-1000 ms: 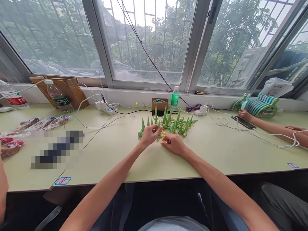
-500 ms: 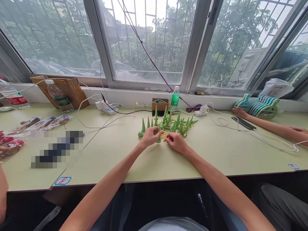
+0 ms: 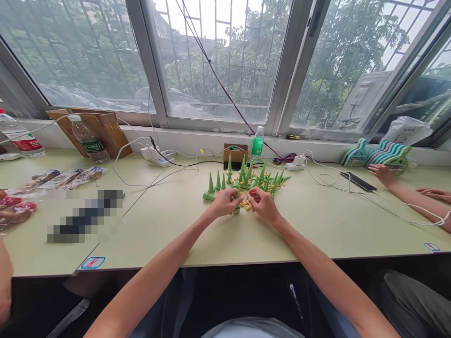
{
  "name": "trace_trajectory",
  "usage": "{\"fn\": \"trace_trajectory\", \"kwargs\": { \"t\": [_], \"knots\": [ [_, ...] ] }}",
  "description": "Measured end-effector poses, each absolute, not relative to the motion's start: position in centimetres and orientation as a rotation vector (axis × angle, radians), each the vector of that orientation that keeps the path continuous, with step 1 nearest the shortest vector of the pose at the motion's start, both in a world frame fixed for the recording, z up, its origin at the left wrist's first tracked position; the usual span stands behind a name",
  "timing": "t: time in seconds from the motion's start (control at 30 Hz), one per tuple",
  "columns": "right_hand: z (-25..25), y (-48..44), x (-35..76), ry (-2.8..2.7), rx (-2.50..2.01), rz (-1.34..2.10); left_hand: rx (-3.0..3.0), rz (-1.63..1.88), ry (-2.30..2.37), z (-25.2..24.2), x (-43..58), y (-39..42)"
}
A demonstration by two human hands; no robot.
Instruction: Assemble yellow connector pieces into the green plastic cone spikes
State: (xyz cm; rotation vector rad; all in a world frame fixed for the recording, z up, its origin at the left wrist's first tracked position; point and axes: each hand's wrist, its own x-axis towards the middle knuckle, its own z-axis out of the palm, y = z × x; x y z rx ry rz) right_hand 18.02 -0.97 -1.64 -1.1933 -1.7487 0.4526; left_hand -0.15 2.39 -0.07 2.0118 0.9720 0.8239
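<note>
A cluster of green plastic cone spikes (image 3: 246,178) stands on the pale green table (image 3: 176,220), with small yellow pieces (image 3: 246,205) scattered at its near edge. My left hand (image 3: 223,203) is closed around one green spike (image 3: 237,203) at the front of the cluster. My right hand (image 3: 264,204) sits just right of it, fingers pinched together on a small piece I cannot make out. Both hands nearly touch above the yellow pieces.
A small cardboard box (image 3: 235,153) and green bottle (image 3: 257,143) stand behind the cluster. Power strips (image 3: 155,156) and cables cross the back. Packets (image 3: 63,178) lie at left, a water bottle (image 3: 89,140) leans on a box. Another person's hand (image 3: 382,172) reaches near a phone (image 3: 358,181) at right.
My hands have drawn closer together at the front of the cluster; the right one rose from the table towards the spike in my left. The other person's hand moved right, off the phone.
</note>
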Motion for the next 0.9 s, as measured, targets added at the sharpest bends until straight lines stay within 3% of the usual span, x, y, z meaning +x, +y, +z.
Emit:
{"fn": "trace_trajectory", "kwargs": {
  "t": [0.9],
  "knots": [
    [-1.8,-0.6,18.3,-1.774,-1.175,0.354,2.173,0.776,1.053,-0.6,-0.4,3.0]
  ]
}}
